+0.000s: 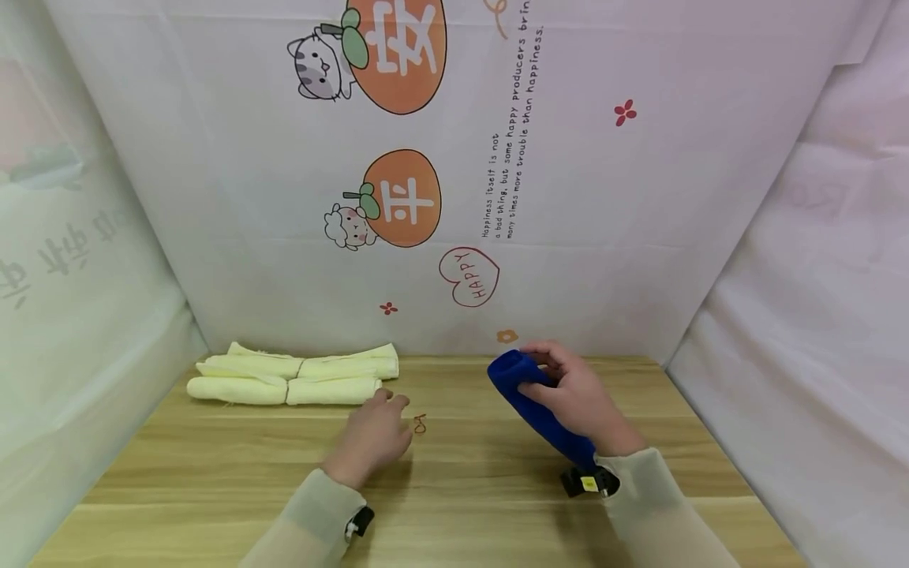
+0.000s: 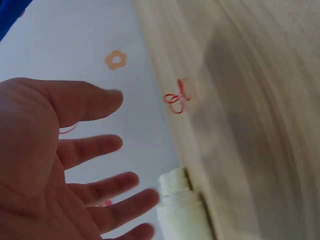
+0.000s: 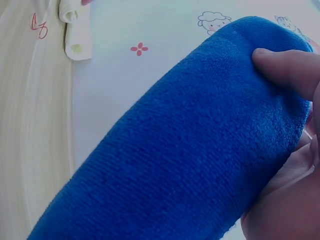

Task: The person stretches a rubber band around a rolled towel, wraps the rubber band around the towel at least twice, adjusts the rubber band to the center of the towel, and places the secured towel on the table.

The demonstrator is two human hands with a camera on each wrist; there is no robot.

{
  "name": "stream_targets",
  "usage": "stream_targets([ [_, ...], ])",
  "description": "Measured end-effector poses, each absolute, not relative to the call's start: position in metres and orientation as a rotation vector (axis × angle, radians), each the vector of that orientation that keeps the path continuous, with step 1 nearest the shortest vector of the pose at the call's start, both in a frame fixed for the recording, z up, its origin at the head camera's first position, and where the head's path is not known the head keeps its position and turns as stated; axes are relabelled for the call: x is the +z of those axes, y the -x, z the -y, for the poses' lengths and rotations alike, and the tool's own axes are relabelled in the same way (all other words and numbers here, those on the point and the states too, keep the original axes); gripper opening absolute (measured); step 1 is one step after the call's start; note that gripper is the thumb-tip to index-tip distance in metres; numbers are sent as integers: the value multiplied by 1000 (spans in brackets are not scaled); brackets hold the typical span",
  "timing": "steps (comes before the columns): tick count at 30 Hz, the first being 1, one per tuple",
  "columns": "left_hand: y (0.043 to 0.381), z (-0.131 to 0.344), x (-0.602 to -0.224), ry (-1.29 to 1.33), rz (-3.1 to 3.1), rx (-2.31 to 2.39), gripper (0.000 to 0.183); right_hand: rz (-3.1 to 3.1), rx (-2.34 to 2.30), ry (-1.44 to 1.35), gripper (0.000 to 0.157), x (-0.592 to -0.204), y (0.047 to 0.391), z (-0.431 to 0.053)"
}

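A rolled blue towel (image 1: 533,410) slants above the right part of the table, its upper end gripped by my right hand (image 1: 578,394). In the right wrist view the thumb presses into the plush blue towel (image 3: 190,125) near its end, with the other fingers behind it. My left hand (image 1: 376,434) holds nothing, its fingers spread apart in the left wrist view. It is nearest to the rolled pale yellow towels (image 1: 334,392), which lie side by side at the back left of the table, each with a tie around its middle.
Wood-grain table (image 1: 454,505) under both hands, with a small red loop-shaped mark (image 1: 420,424) near the middle. A printed white cloth wall (image 1: 568,276) rises at the table's back edge, and white cloth sides (image 1: 795,331) hang left and right.
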State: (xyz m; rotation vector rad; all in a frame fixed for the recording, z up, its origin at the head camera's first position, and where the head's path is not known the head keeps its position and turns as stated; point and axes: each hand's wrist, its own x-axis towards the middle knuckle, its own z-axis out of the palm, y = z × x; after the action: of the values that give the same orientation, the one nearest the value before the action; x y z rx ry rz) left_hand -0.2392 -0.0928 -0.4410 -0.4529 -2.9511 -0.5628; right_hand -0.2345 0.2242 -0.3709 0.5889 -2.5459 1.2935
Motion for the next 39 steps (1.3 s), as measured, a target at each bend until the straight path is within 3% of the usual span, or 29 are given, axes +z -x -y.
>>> stream_targets([
  [14, 274, 86, -468, 623, 2850, -481, 6, 2560, 1272, -631, 42, -372, 229, -215],
  [23, 278, 84, -467, 618, 2923, -349, 15, 2579, 1272, -630, 41, -371, 228, -217],
  [33, 277, 84, -442, 512, 2834, -1387, 16, 2610, 1259, -613, 42, -367, 225, -214],
  [39, 269, 80, -420, 529, 2745, -1674, 15, 2627, 1254, -623, 43, -369, 228, -213],
])
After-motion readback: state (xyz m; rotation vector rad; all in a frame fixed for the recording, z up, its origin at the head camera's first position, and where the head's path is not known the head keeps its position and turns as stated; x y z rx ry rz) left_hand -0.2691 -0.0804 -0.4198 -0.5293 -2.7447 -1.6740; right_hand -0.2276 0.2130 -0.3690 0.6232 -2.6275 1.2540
